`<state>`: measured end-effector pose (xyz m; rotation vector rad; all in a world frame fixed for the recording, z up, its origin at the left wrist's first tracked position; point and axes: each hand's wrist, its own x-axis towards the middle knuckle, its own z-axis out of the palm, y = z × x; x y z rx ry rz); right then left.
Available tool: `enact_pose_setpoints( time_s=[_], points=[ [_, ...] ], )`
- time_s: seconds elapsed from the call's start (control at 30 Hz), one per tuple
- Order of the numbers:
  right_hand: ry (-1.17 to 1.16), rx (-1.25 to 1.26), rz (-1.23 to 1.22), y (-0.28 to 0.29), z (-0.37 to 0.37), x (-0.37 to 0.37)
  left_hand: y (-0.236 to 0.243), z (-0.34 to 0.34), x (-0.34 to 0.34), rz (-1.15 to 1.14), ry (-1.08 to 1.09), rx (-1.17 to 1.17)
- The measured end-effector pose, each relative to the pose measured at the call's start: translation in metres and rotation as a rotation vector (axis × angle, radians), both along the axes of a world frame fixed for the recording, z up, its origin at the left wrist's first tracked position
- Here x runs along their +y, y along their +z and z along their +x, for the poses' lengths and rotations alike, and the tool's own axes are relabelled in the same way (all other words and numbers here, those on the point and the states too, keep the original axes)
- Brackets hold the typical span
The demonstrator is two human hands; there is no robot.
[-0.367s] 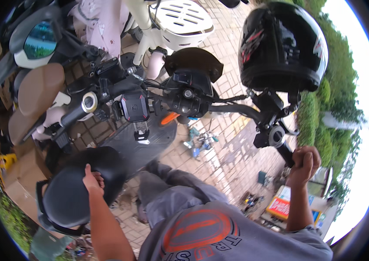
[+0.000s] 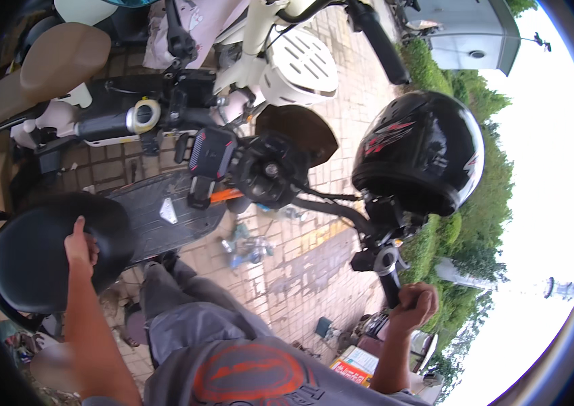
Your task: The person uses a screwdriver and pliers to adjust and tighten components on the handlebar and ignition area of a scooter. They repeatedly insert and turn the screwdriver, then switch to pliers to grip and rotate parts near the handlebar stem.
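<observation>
Right hand [image 2: 417,304] closed round end of grip [image 2: 390,288]. Left hand [image 2: 82,247] over seat [image 2: 36,254], fingers half curled, thumb out; full closure or contact, I cannot tell. Seat beside footboard [image 2: 145,223]; black helmet [image 2: 426,152] at handlebar [image 2: 340,214].

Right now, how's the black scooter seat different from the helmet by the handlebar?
The seat is a wide cushion, while the helmet is round like a ball. The seat looks plain and dull; the helmet is shiny with red marks. The left hand is at the seat, but no hand is on the helmet. Both are mostly black.
</observation>
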<state>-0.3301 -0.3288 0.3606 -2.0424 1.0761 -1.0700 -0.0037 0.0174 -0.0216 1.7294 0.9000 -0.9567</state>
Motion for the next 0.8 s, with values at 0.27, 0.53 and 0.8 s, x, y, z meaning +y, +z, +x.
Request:
enact_pose_setpoints(
  time_s=[0.27,0.53,0.8],
  points=[
    [0.032,0.025,0.028,-0.003,-0.011,-0.006,0.009,0.006,-0.008,-0.039,0.006,0.035],
    [-0.074,0.116,-0.022,-0.003,-0.005,-0.002,0.014,0.004,-0.005,-0.056,-0.061,-0.003],
    [0.032,0.356,-0.180,0.005,-0.024,-0.021,0.018,-0.008,-0.009,-0.079,-0.072,-0.139]
  ],
)
